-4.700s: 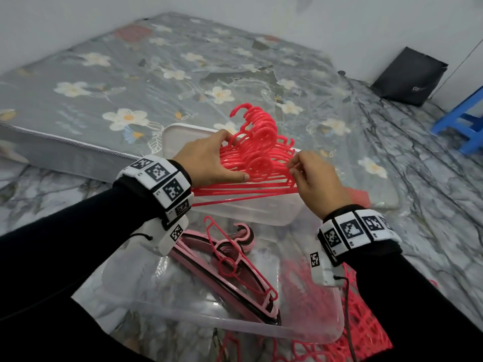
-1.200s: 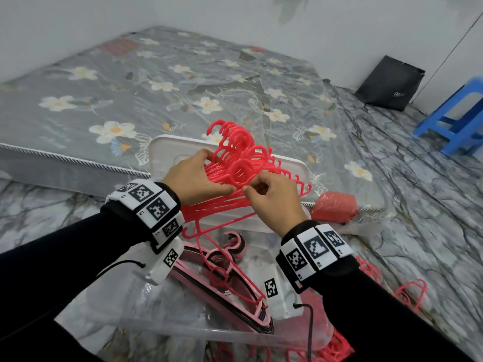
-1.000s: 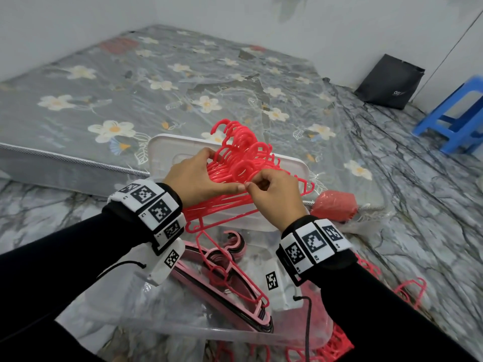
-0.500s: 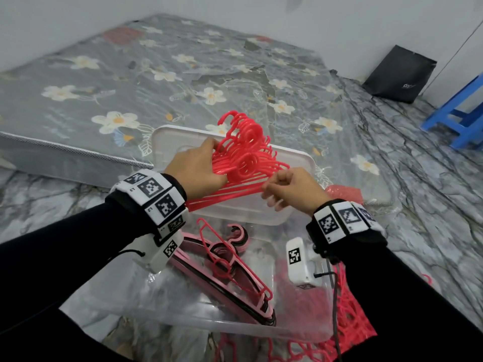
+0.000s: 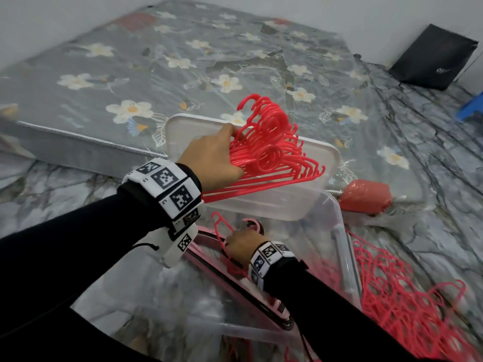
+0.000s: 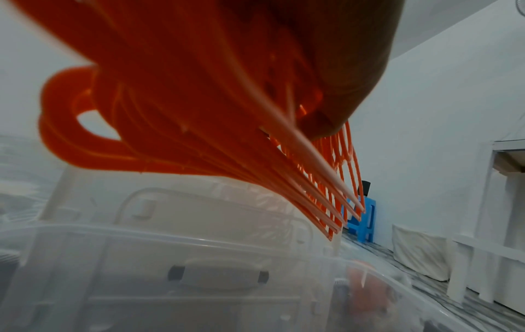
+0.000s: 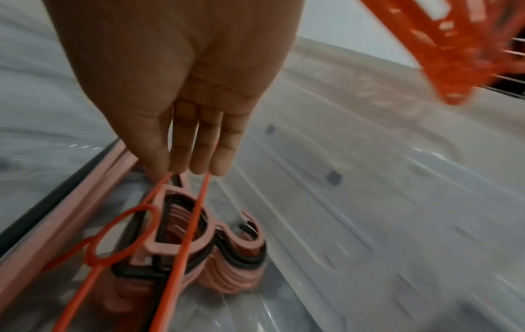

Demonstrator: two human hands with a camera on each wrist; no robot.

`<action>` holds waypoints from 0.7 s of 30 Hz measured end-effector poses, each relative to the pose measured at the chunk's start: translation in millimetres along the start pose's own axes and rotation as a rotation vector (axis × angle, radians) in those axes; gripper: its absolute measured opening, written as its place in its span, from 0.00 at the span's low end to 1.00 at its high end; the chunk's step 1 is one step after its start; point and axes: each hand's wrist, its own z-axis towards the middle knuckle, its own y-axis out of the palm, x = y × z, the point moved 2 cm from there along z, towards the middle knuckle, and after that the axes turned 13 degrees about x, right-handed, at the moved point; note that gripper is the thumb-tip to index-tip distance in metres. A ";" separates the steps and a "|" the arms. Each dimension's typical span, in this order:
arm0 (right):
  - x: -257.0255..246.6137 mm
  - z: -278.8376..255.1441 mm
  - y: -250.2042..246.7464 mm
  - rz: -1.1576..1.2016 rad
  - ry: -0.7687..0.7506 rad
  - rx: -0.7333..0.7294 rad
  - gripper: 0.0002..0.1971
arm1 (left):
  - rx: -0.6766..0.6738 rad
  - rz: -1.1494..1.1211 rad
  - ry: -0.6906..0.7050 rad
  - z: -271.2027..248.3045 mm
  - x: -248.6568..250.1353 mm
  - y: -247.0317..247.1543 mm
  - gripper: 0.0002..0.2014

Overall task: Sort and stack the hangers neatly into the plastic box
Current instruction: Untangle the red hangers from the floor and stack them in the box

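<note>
Closest to the person is the big see-through plastic box (image 5: 345,259) on the floor. Inside it lies a stack of thick pink and black hangers (image 5: 235,280). The right hand (image 5: 241,246) is down in the box. Its fingertips (image 7: 196,166) pinch one thin red wire-like hanger (image 7: 176,224) that lies on top of that stack. This red one looks like it is in the wrong pile, so the step seems to be taking it out. Next, the hand needs to lift it free without its hook catching the pink ones.

A bit farther, the left hand (image 5: 214,155) grips a neat bunch of thin red hangers (image 5: 269,152) above the white plastic lid (image 5: 326,158). The loose one likely belongs there.

More red hangers in a messy heap (image 5: 407,304) wait on the floor.
</note>
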 end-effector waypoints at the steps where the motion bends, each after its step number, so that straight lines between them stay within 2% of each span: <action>1: -8.5 7.6 6.6 -0.051 -0.050 -0.009 0.15 | 0.003 -0.001 0.003 0.3 -0.4 0.4 0.24; 4: -26.7 20.7 26.0 -0.263 -0.145 -0.044 0.17 | -0.007 0.002 0.014 1.0 -1.2 2.5 0.24; 7: -31.1 31.4 42.8 -0.318 -0.170 -0.082 0.19 | -0.017 0.001 0.017 2.7 -3.3 4.6 0.24; 12: -15.3 38.8 52.8 -0.128 -0.091 0.012 0.16 | -0.028 -0.006 0.014 4.3 -3.2 8.5 0.24; 16: 4.0 38.8 50.1 0.075 0.081 0.030 0.18 | -0.029 -0.016 0.010 5.3 -2.5 8.2 0.24; 19: 17.0 32.2 46.3 0.052 0.097 -0.025 0.17 | -0.037 -0.016 0.005 4.5 -1.5 8.0 0.25; 21: 24.8 25.7 41.4 -0.045 0.073 -0.083 0.16 | -0.042 -0.014 0.008 4.1 -0.8 7.2 0.25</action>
